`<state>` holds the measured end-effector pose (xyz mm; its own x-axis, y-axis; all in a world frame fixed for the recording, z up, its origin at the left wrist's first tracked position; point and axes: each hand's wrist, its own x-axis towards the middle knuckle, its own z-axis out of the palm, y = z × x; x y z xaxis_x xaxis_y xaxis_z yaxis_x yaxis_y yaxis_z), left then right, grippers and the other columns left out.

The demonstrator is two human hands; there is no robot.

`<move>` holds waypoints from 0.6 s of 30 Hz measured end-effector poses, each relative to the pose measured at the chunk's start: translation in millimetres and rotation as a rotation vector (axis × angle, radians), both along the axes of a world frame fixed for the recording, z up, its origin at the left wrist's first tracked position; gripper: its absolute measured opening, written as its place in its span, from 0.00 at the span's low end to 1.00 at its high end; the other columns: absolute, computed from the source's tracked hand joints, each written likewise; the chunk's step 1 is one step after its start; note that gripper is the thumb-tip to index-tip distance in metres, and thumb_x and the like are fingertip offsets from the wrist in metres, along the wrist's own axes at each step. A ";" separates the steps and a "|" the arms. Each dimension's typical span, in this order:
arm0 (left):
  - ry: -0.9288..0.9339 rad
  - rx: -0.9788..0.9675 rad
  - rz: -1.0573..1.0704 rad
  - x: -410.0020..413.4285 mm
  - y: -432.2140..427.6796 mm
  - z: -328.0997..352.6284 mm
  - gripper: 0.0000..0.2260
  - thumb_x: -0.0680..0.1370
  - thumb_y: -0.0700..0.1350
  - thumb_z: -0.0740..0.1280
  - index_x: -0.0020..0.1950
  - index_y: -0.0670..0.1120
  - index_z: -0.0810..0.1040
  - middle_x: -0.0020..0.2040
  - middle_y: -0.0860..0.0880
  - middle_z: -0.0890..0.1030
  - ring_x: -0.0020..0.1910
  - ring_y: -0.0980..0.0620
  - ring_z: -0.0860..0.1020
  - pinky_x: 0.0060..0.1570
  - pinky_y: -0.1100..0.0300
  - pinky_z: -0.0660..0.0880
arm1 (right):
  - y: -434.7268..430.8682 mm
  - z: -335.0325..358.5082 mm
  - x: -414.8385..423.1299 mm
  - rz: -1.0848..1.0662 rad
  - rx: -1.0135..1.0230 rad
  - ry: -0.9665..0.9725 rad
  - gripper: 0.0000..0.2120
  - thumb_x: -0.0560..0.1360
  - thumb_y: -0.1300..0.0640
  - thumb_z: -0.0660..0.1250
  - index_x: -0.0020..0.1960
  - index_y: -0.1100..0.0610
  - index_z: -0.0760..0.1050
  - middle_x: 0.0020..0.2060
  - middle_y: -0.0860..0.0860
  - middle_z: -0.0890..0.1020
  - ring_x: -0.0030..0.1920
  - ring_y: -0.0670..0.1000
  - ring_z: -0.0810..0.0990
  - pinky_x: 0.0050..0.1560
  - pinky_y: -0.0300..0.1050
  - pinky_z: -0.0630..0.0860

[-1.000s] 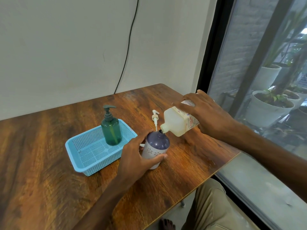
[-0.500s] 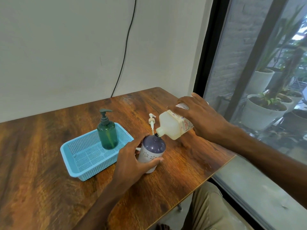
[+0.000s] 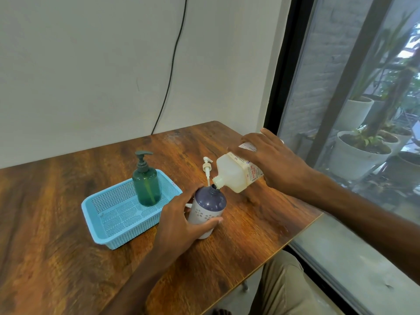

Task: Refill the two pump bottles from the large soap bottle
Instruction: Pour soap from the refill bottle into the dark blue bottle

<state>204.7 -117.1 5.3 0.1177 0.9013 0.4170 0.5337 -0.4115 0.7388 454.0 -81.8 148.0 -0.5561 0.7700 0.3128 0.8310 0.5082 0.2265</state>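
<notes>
The large soap bottle (image 3: 234, 172) is tipped steeply, its open neck down at the mouth of the purple pump bottle (image 3: 210, 201), which it meets from about 1 o'clock. The right grip (image 3: 272, 160) is curled over the large bottle's labelled body. The purple bottle stands upright and uncapped on the wooden surface (image 3: 68, 189), with the left grip (image 3: 179, 220) wrapped round its pale lower half, thumb in front. A white pump head (image 3: 207, 165) sticks up just behind it at 12 o'clock; what props it I cannot tell. At 9 o'clock lies a blue basket (image 3: 95, 223), with the green pump bottle (image 3: 146, 186) upright in its far right corner. Potted plants (image 3: 359, 153) stand beyond the window at 3 o'clock.
</notes>
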 end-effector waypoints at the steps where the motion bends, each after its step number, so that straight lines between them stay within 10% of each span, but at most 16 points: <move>1: 0.000 0.004 0.001 -0.1 -0.7 0.9 0.41 0.62 0.77 0.73 0.71 0.65 0.70 0.64 0.70 0.76 0.62 0.69 0.75 0.53 0.72 0.76 | -0.8 0.5 -0.3 0.006 0.008 0.002 0.40 0.69 0.62 0.77 0.77 0.47 0.65 0.73 0.57 0.67 0.74 0.60 0.60 0.75 0.63 0.57; 18: -0.015 0.020 -0.005 0.0 -1.1 0.1 0.40 0.63 0.72 0.78 0.72 0.64 0.71 0.65 0.66 0.79 0.63 0.65 0.77 0.55 0.66 0.79 | -3.9 6.0 -6.0 0.008 0.010 -0.011 0.41 0.67 0.64 0.78 0.76 0.48 0.67 0.72 0.57 0.69 0.74 0.61 0.62 0.75 0.62 0.57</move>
<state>204.7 -118.2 5.4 0.1155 0.8923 0.4364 0.5203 -0.4286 0.7387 448.0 -85.8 153.9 -0.5654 0.7624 0.3148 0.8245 0.5122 0.2406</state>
